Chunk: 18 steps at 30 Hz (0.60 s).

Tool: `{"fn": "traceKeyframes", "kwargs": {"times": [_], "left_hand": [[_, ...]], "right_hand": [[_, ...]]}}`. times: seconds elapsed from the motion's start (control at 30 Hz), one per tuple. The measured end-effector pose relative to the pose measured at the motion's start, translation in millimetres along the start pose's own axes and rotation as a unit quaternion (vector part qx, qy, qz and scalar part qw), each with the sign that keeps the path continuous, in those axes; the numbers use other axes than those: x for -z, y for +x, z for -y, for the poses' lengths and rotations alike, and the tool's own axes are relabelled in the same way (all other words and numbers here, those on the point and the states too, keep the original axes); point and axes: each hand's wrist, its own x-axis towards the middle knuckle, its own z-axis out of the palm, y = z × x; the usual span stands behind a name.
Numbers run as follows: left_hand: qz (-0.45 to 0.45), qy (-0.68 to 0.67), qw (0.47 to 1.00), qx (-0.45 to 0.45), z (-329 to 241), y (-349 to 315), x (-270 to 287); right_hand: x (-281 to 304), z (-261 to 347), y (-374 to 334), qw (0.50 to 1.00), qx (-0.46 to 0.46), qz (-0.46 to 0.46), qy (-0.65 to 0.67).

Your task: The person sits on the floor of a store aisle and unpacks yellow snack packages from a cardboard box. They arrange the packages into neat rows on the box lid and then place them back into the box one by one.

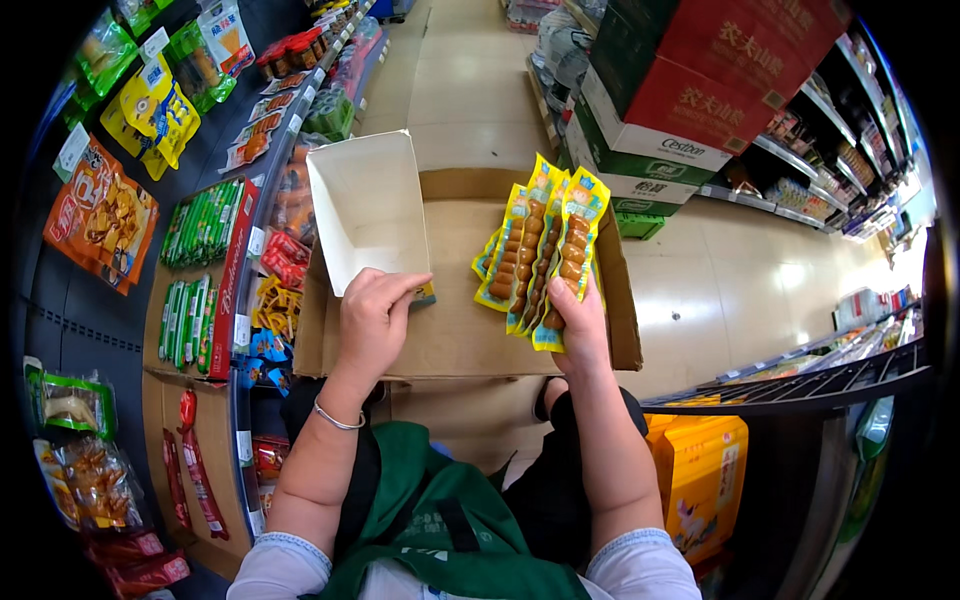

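Note:
My left hand (375, 318) is closed on the near edge of a white open-topped box (368, 205), which is tilted so its bare inside shows. In my right hand (582, 325) is a fan of several long yellow snack packs (545, 255), gripped near their lower ends with the thumb on top. Clear windows in the packs show brown, rounded pieces in rows. Both the box and the packs are above a shallow brown cardboard carton (460, 345), whose flat bottom shows between my hands. The fingers under the packs are hidden.
Along the left runs a shelf with green-wrapped snacks in a red-sided box (235, 215), red sticks (200, 470) and hanging bags (100, 205). Red and green drink cartons (690, 100) are stacked at the far right. A black wire rack (800, 375) and yellow boxes (700, 480) are near right.

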Motion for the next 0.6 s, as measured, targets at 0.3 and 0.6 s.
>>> {"fn": "traceKeyframes", "kwargs": {"times": [0.3, 0.6], "left_hand": [[0.031, -0.02, 0.999, 0.02, -3.7, -1.3, 19.6], [-0.128, 0.002, 0.991, -0.046, 3.1, -3.6, 30.4]], "right_hand": [[-7.1, -18.9, -2.5, 0.998, -0.057, 0.007, -0.031], [-44.2, -25.8, -7.3, 0.949, 0.143, 0.071, -0.271]]}}
